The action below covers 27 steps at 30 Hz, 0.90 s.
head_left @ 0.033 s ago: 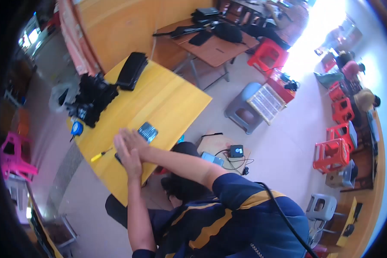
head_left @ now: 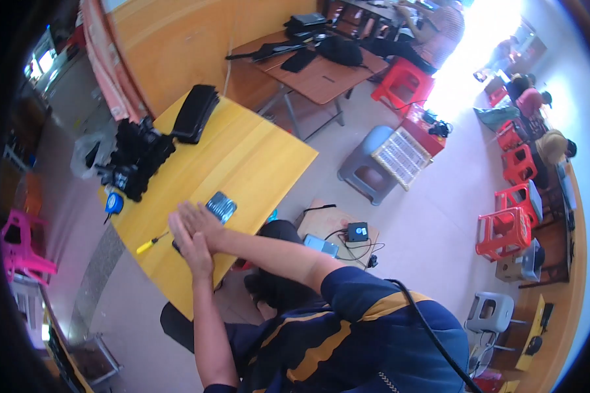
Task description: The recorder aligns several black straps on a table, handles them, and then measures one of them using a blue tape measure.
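Observation:
My left hand [head_left: 191, 247] and my right hand [head_left: 202, 224] are brought together over the yellow wooden table, palm against palm. The fingers of both are stretched out and lie flat along each other. Whether anything thin sits between the palms is hidden. A small dark object [head_left: 176, 246] peeks out beside my left hand, mostly covered by it. Just beyond my right hand lies a shiny clear pack [head_left: 221, 207] with a row of small pieces. Left of the hands is a screwdriver [head_left: 148, 246] with a yellow handle.
On the table [head_left: 262, 150] are a black case [head_left: 195, 114], a heap of black parts [head_left: 137, 157] and a blue tape measure [head_left: 113, 203]. To the right, a low board [head_left: 308, 226] carries a black box [head_left: 357, 231] with cables. A grey stool [head_left: 367, 173] stands further off. People sit in the background.
The whole view has shifted slightly. My hands stay pressed together over the same spot of the table; nothing is taken up or put down.

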Tool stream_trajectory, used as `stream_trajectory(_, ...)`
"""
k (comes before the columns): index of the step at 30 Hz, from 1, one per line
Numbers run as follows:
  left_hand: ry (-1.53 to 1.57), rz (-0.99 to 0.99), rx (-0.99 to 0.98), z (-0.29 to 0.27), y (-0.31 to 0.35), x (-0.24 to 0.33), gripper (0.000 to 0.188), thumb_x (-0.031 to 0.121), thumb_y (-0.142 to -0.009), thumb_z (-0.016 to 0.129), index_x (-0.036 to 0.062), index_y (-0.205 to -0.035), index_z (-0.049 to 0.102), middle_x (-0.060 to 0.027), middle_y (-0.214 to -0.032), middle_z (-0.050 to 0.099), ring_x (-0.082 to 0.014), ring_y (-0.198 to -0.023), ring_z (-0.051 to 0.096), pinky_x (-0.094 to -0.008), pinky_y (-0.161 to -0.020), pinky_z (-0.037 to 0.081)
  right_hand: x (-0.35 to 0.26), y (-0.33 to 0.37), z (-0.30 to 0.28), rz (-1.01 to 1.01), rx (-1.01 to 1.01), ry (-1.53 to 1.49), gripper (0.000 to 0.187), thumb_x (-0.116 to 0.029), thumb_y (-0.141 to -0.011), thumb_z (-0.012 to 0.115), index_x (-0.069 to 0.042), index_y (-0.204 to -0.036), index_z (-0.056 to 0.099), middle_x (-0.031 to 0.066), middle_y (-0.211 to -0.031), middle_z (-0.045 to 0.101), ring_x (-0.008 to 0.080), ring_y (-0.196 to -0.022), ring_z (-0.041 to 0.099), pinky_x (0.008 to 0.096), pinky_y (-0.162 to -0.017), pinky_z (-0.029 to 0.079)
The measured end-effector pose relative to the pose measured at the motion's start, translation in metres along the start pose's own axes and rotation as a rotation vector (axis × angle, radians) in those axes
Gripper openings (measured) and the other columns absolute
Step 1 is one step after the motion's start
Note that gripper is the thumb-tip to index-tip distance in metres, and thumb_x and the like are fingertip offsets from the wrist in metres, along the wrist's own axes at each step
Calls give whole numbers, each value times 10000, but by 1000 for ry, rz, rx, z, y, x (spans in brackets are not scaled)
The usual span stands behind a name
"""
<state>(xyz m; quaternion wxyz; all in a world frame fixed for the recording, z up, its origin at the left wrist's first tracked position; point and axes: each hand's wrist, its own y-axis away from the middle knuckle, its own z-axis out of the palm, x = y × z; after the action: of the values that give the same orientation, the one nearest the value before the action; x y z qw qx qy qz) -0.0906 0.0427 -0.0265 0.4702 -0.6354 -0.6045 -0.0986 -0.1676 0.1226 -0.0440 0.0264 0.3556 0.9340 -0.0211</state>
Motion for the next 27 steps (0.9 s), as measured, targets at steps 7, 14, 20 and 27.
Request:
stream_trajectory(7,-49,-124,-10,-3,-6,-9,722,452,-1076,401,-57,-1573,276,-273,-1647,259,-436,-1532,225,-480,-1252,168,23,13,-17,88,111,-191,786,-473,-988,446,15,-1588,303,232,-1683,202,379,-1578,136,530,-1265,107)
stream_trajectory(14,-673,-242,-336,9,-11,10,832,562,-1030,477,-47,-1568,300,-289,-1635,266,-457,-1522,243,-569,-1233,187,69,25,-16,184,196,-286,751,-481,-1037,426,24,-1579,306,224,-1674,228,355,-1567,180,503,-1264,147)
stream_trajectory(20,-698,-179,-439,-21,-5,20,913,545,-961,598,-37,-1584,271,-275,-1654,233,-432,-1546,200,-560,-1239,186,65,28,-21,218,199,-286,749,-488,-1039,420,24,-1574,311,204,-1672,243,355,-1562,192,518,-1261,158)
stream_trajectory(27,-692,-238,-414,-52,23,14,943,515,-939,642,-25,-1599,237,-247,-1672,211,-417,-1552,195,-557,-1245,173,61,33,-36,250,91,-265,759,-509,-1052,372,8,-1598,269,179,-1695,203,338,-1579,148,528,-1270,119)
